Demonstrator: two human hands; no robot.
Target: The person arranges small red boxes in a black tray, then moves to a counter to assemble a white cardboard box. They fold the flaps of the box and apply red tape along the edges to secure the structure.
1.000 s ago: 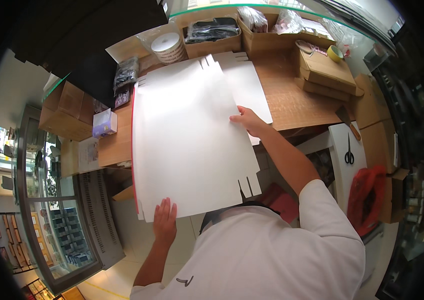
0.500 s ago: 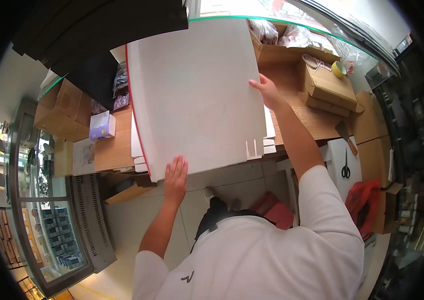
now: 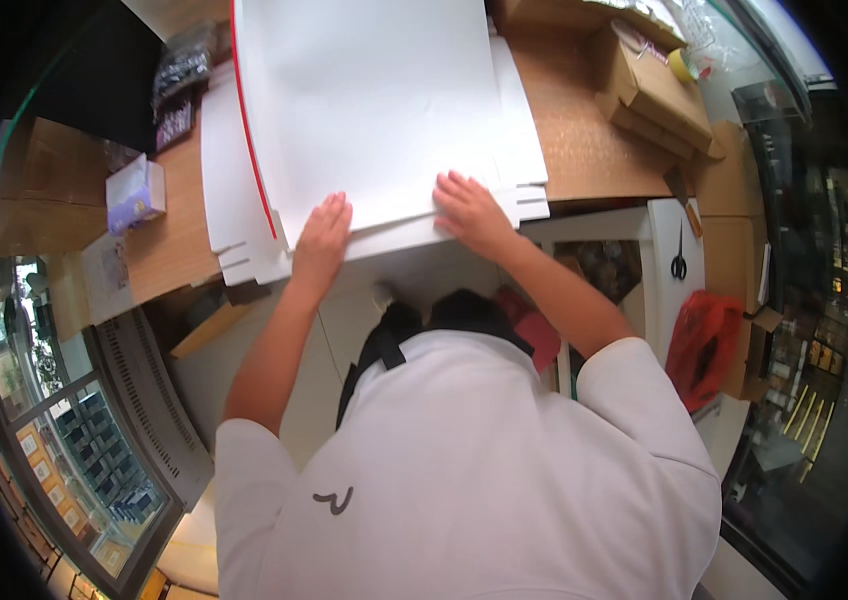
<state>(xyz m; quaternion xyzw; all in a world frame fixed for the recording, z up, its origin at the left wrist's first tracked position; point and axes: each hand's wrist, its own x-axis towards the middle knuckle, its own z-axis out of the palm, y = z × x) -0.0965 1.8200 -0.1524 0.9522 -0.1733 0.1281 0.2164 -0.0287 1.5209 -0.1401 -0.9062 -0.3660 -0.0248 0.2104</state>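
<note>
A large white sheet of board (image 3: 374, 110) with a red strip along its left edge lies on the wooden table (image 3: 584, 145). Under it, more white boards (image 3: 222, 185) stick out on both sides, with slots cut near their front corners. My left hand (image 3: 320, 242) rests flat on the near edge of the top sheet, close to its left corner. Further right along that same edge, my right hand (image 3: 474, 216) lies with its fingers stretched out on the sheet. Neither hand grips anything.
Cardboard boxes (image 3: 659, 90) with a roll of tape (image 3: 682, 66) stand at the right. Black scissors (image 3: 679, 262) hang by a scraper, above a red plastic bag (image 3: 702, 345). A purple and white tissue box (image 3: 136, 195) sits left. Glass display cases flank both sides.
The white sheet has come down onto the boards beneath. My right hand has moved from its right edge to its near edge, and my left hand has shifted slightly. The view has tilted.
</note>
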